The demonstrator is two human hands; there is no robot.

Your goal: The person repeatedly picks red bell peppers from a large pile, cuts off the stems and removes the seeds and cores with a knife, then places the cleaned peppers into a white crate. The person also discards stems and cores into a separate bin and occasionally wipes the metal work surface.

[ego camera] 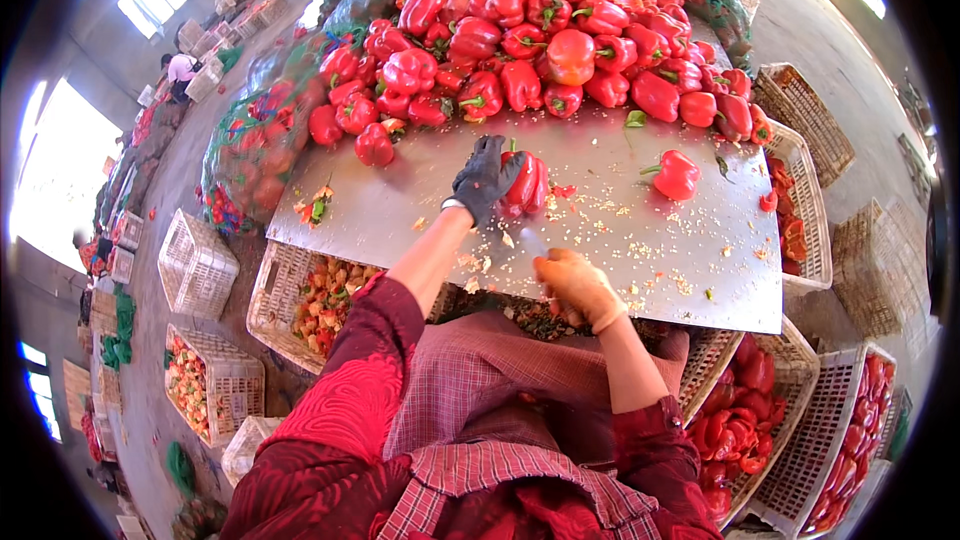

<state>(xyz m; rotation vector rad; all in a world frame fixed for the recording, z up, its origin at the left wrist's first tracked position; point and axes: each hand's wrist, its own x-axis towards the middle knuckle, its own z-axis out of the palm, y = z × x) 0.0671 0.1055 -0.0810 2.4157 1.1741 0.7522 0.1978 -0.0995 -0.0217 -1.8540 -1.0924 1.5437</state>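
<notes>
My left hand (484, 178), in a dark glove, grips a red bell pepper (527, 186) on the metal tabletop (375, 202). The pepper's green stem points away from me. In an orange glove, my right hand (577, 281) is closed around a knife whose handle the fingers mostly hide. Its pale, blurred blade (532, 242) points up towards the pepper, just short of it. Another red bell pepper (676, 175) lies on its side to the right, with its stem facing left. Seeds and pale core scraps are scattered around both.
A large heap of red peppers (517, 37) covers the table's far side. Filled green mesh bags (259, 142) stand at its left. Below the near edge are crates of pepper cores (330, 300) and red pepper pieces (739, 420). Another crate (810, 217) stands against the right edge.
</notes>
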